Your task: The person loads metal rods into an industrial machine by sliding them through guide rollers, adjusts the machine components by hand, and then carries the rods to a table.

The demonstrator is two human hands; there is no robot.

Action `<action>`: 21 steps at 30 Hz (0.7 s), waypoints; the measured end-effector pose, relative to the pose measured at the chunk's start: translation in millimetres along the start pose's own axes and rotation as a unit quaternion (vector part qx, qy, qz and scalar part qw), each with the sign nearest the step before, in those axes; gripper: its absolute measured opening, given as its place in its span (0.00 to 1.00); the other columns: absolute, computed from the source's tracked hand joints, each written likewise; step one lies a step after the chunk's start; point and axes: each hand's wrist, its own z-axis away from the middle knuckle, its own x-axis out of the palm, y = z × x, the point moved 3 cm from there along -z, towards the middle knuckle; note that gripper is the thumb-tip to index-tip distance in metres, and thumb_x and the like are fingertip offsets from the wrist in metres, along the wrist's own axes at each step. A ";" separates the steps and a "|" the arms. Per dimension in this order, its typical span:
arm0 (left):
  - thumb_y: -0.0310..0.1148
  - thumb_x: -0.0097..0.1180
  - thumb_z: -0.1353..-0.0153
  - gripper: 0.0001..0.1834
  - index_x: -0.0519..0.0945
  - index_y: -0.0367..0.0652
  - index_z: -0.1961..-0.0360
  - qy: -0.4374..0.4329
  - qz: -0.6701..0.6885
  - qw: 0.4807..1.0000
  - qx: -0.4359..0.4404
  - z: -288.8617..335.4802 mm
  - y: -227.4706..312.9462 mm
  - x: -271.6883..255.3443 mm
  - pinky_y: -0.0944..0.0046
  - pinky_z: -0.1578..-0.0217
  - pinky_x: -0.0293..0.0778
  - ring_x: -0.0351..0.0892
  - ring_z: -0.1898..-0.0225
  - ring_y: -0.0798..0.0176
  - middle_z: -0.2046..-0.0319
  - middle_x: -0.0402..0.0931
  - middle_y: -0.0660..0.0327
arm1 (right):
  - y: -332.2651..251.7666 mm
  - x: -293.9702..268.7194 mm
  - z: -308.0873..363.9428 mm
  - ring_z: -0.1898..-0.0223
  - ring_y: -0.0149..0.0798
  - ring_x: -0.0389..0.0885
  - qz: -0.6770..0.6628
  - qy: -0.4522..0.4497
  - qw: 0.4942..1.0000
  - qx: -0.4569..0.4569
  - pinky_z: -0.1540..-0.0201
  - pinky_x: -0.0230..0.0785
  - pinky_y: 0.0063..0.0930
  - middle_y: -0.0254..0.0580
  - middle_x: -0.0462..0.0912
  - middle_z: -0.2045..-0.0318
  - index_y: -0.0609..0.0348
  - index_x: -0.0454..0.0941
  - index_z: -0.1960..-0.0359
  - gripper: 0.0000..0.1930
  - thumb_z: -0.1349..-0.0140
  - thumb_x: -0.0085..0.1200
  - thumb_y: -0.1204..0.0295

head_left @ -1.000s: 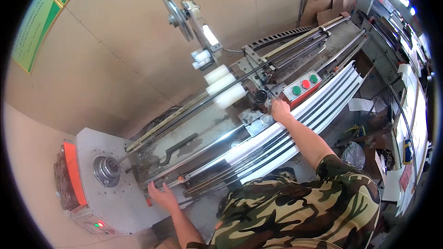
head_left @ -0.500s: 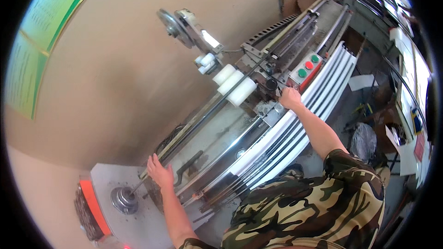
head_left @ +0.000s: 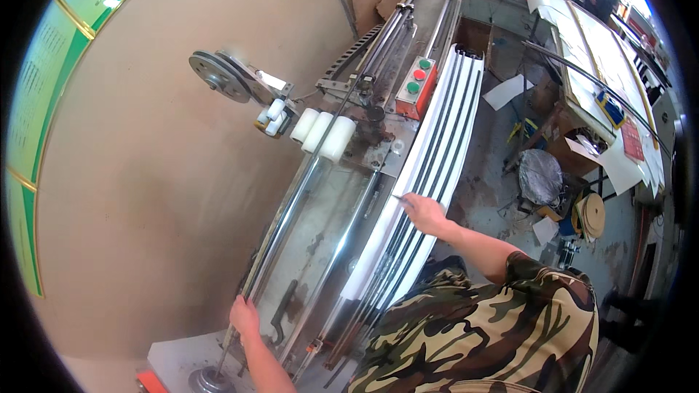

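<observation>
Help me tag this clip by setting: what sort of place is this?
Probably a workshop or small factory: a long metal machine with white rollers, a push-button control box, and cardboard pieces at its far end suggest so.

Comes to three large white rollers point(head_left: 319, 133), one control box point(head_left: 412, 106), two green push buttons point(head_left: 413, 87), one red push button point(head_left: 419, 74), one slim handheld tool point(head_left: 400, 199), one curved dark bar point(head_left: 282, 311), and one grey plastic bag point(head_left: 540, 175).
</observation>
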 end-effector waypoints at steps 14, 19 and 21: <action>0.36 0.57 0.32 0.09 0.76 0.41 0.62 -0.001 -0.014 0.999 0.046 49.7 -81.3 -2.4 0.41 0.62 0.76 0.83 0.63 0.39 0.67 0.82 0.48 | -52.2 102.3 120.4 0.65 0.56 0.83 0.078 -0.016 0.990 -0.119 0.64 0.74 0.51 0.47 0.81 0.69 0.57 0.76 0.64 0.15 0.32 0.57 0.57; 0.35 0.58 0.34 0.09 0.75 0.41 0.62 0.012 -0.002 0.998 0.058 61.7 -116.3 15.8 0.40 0.63 0.76 0.82 0.63 0.39 0.66 0.82 0.48 | -61.8 131.5 146.5 0.65 0.55 0.84 0.094 -0.016 0.989 -0.115 0.65 0.75 0.50 0.47 0.82 0.69 0.57 0.77 0.64 0.17 0.33 0.57 0.54; 0.34 0.58 0.34 0.08 0.75 0.41 0.61 0.015 0.014 0.998 0.063 69.8 -133.0 21.7 0.41 0.63 0.76 0.82 0.62 0.39 0.66 0.82 0.49 | -69.7 140.3 155.7 0.66 0.55 0.84 0.100 -0.021 0.989 -0.111 0.65 0.75 0.50 0.47 0.82 0.70 0.57 0.77 0.64 0.17 0.32 0.57 0.54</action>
